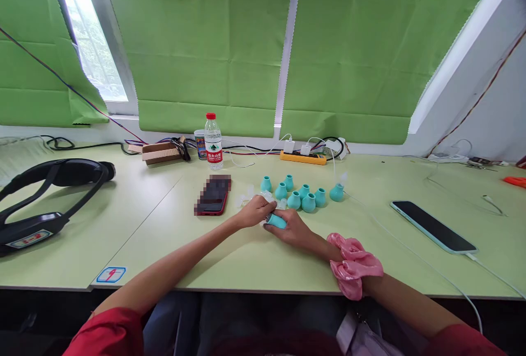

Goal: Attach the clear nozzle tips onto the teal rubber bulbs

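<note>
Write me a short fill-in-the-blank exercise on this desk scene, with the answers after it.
1. The right hand holds a turquoise piece, with the ____ hand close against it.
2. The pink scrunchie is around the person's ____ arm.
3. The cap on the plastic bottle is ____.
4. The window blinds are ____.

Missing words: left; right; red; green.

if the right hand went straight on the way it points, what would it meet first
Probably the left hand, just ahead of the right hand and the smooth teal piece it grips; the red-edged black phone seems farther along, though depth is unclear.
</note>
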